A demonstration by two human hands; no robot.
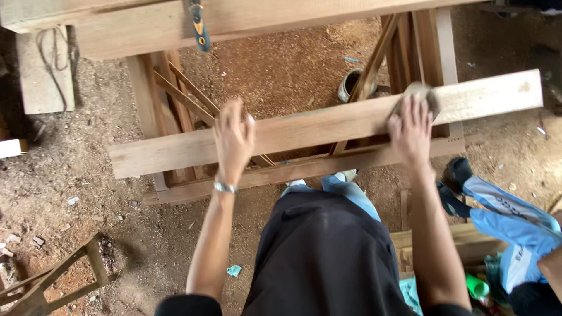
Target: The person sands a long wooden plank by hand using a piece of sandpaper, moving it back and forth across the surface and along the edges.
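A long plank (328, 126) lies tilted across a wooden frame (175, 117), its right end higher in the picture. The left hand (234, 140) rests flat on the plank near its middle, fingers loosely spread and blurred. The right hand (411, 131) presses a grey pad (426, 93) against the plank's top face further right, fingers spread over the pad, which pokes out past the fingertips. Slats (187, 93) lean inside the frame beneath the plank. A can (349, 85) stands on the sawdust floor (275, 64) beyond. Another person's blue-trousered legs (509, 219) lie at the right.
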